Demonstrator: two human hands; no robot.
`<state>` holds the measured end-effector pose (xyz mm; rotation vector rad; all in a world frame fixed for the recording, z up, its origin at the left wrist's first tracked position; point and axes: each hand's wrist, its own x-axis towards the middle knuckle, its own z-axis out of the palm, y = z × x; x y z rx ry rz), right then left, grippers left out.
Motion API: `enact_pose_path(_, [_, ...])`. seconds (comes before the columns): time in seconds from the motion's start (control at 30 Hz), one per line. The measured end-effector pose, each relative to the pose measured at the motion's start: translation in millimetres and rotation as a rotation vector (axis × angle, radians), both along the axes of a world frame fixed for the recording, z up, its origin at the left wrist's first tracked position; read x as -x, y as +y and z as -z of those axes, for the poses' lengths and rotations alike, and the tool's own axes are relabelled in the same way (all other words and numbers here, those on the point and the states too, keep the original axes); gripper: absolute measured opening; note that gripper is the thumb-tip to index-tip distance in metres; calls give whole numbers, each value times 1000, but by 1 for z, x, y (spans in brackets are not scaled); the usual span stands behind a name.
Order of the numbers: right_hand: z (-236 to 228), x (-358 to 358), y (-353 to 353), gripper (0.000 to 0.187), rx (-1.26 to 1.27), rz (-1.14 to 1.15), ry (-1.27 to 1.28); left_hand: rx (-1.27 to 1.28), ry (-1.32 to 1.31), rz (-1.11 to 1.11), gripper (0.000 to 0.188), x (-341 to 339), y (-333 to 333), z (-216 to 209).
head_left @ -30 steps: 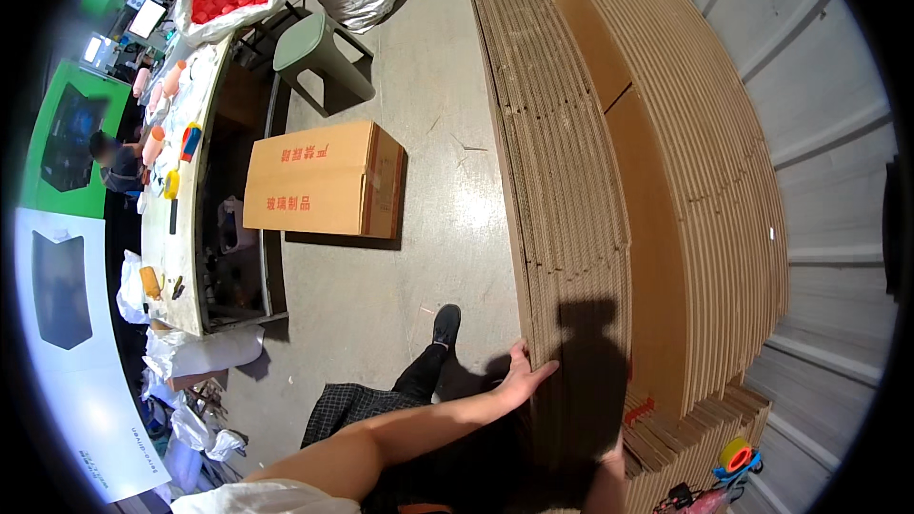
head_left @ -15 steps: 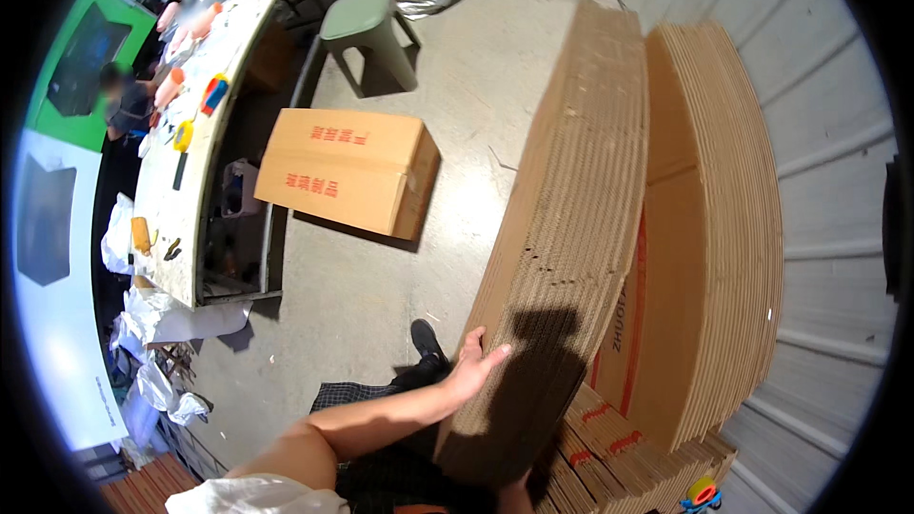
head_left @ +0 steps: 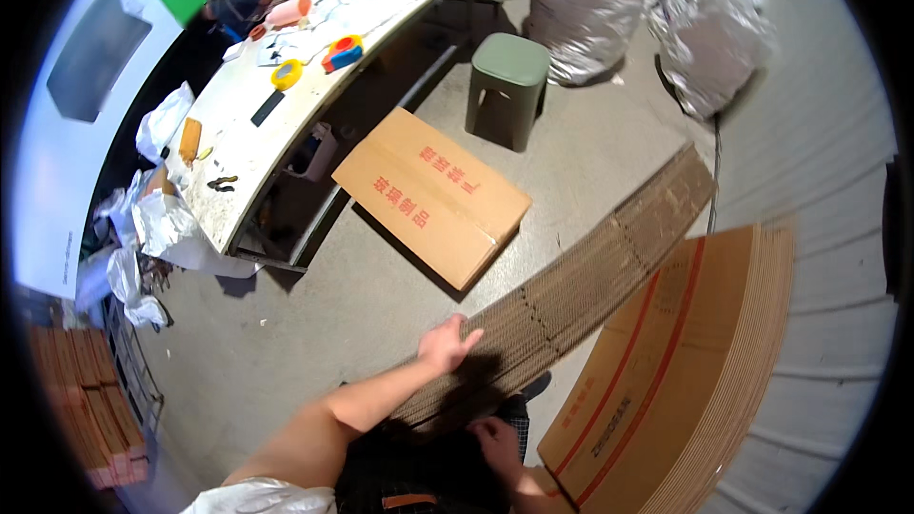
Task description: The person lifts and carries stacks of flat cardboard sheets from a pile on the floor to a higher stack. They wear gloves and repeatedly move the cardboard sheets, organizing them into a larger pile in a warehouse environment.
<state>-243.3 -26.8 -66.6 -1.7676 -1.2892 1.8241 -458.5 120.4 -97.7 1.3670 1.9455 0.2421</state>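
A tall bundle of flattened cardboard boxes [head_left: 581, 286] slants from in front of my body toward the far right, its corrugated edges facing up. My left hand [head_left: 447, 345] grips its left side near the close end, thumb over the edges and some fingers hidden behind the cardboard. Close to my body, my right hand [head_left: 497, 443] is beside the bundle's near side with loosely bent fingers; whether it touches the cardboard is unclear. To my right, more flattened boxes [head_left: 657, 362] with red stripes stand upright along the wall.
A closed carton [head_left: 433, 195] lies on the floor ahead, near a green stool [head_left: 509, 86]. A cluttered worktable [head_left: 233, 157] runs along the left, with a person [head_left: 236, 0] beyond it. Silver sacks [head_left: 590, 14] stand at the back. More cardboard [head_left: 86, 400] is stacked at lower left.
The view has turned right. The bundle has swung away from the upright boxes and tilted lower, with my left hand still on it. My right hand has come into clearer view.
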Motion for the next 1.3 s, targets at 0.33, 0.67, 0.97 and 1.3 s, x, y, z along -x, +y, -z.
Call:
enact_pose_path(0.33, [-32, 7, 269, 83, -1026, -1221, -445, -191, 312, -159, 45, -57, -39, -32])
enact_pose_path(0.67, [-11, -20, 279, 106, -1094, -1653, -247, -266, 307, -100, 64, -108, -92, -30])
enact_pose_path(0.97, [-3, 35, 320, 116, -1213, -1713, -281, -44, 290, 59, 82, -172, -177, -42])
enact_pose_path(1.3, [-20, 17, 297, 108, -1236, -1812, -266, -141, 505, -219, 44, -187, -164, -23])
